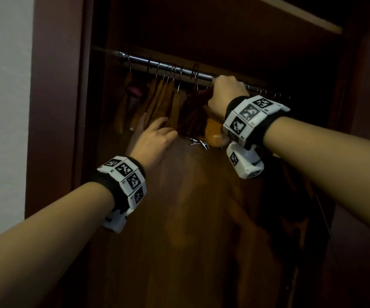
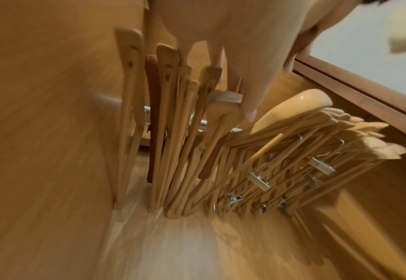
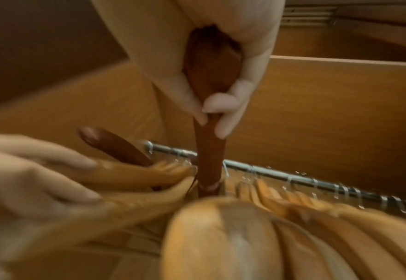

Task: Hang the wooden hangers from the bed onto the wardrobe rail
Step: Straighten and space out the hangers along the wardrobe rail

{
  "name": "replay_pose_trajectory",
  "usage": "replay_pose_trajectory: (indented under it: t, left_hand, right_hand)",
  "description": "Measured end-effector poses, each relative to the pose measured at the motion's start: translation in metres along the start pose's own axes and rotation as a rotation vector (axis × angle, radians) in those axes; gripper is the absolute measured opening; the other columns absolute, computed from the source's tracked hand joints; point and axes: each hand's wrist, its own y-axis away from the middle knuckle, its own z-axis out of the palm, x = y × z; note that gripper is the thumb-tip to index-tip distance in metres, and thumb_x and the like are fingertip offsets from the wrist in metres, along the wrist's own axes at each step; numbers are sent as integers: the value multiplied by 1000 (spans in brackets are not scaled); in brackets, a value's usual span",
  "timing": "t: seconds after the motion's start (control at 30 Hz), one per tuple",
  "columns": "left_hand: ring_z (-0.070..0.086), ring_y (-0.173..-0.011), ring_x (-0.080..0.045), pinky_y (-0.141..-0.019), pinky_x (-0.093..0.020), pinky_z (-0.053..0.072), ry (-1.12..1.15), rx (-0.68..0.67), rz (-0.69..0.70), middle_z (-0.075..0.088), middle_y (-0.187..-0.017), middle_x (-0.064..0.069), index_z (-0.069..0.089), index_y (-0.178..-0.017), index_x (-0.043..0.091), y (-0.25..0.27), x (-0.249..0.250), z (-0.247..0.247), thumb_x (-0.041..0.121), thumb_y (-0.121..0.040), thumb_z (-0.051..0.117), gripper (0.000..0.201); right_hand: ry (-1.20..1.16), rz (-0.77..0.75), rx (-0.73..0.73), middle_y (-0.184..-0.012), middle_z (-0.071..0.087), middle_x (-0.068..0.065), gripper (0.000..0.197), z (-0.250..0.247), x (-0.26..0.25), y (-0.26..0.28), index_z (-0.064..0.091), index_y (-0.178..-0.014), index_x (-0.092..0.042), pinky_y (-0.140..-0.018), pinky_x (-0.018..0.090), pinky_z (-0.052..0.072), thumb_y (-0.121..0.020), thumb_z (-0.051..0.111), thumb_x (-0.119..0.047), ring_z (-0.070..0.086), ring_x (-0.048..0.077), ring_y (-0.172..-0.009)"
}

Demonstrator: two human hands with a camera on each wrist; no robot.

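Two bare forearms with black-and-white coded wristbands fill the near part of the head view, reaching into a dark brown wooden wardrobe (image 1: 55, 85). Further in, the left hand (image 1: 155, 138) lies with straight fingers against a group of pale wooden hangers (image 1: 161, 101) hooked on the round metal rail (image 1: 157, 64). Higher and to the right, the right hand (image 1: 222, 96) is up at the rail, its fingers curled round a dark reddish-brown wooden hanger (image 1: 203, 94).

From the left wrist, the left hand's fingers (image 2: 249, 106) stretch out straight and press on the ends of the pale hangers (image 2: 173, 132), which hang tightly packed. To their right a second bundle of light wooden hangers with metal clips (image 2: 304, 151) leans at a tilt.

From the right wrist, a large blurred pale hanger end (image 3: 221, 236) is closest. Beyond it the right hand (image 3: 209, 75) grips the dark reddish-brown hanger (image 3: 209, 155) by its arm, thumb and fingers wrapped round it, just at the rail (image 3: 281, 176). Whether its hook is over the rail cannot be told. The left hand (image 3: 29, 180) touches pale hangers at the left.
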Motion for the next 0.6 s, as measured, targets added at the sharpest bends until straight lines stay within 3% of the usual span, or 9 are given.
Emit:
replay_pose_trajectory:
  t: [0.13, 0.27, 0.4, 0.5, 0.6]
  left_hand:
    - [40, -132, -34, -106, -65, 13, -8, -20, -8, 67, -116, -9, 65, -99, 9, 0, 0, 0, 4, -85, 58, 16]
    - [38, -134, -32, -107, -64, 13, 14, -25, -5, 65, -118, -8, 64, -96, 10, 0, 0, -2, 6, -85, 58, 13]
    - [29, -139, -26, -111, -58, 7, -1, -57, -19, 62, -124, -2, 62, -97, 13, 1, 0, -2, 8, -89, 53, 13]
    - [37, -135, -30, -108, -63, 12, -4, -35, -2, 66, -116, -5, 63, -90, 12, 1, 1, -1, 5, -85, 58, 10]
    - [38, -134, -31, -106, -64, 14, -12, -35, 5, 67, -115, -5, 62, -91, 13, 0, 1, -1, 4, -84, 59, 12]
  right_hand:
    - [26, 5, 42, -113, 59, 12, 25, 12, 3, -11, 57, -115, -6, -69, 30, 43, -90, 52, -8, 60, 28, -101]
    - [68, -2, 103, -127, 48, 13, 35, 24, 2, -26, 52, -125, -8, -80, 35, 47, -90, 53, -6, 54, 32, -112]
    - [74, 30, 22, -123, 54, 15, 30, 29, -2, -39, 54, -121, -4, -79, 33, 46, -91, 53, -7, 56, 31, -110]
    - [78, 28, -31, -118, 59, 16, 26, 31, -4, -44, 56, -117, -2, -73, 32, 44, -92, 51, -7, 59, 32, -107]
    - [89, 29, -30, -118, 60, 16, 28, 35, -4, -48, 56, -119, -2, -76, 32, 46, -92, 50, -6, 59, 32, -106]
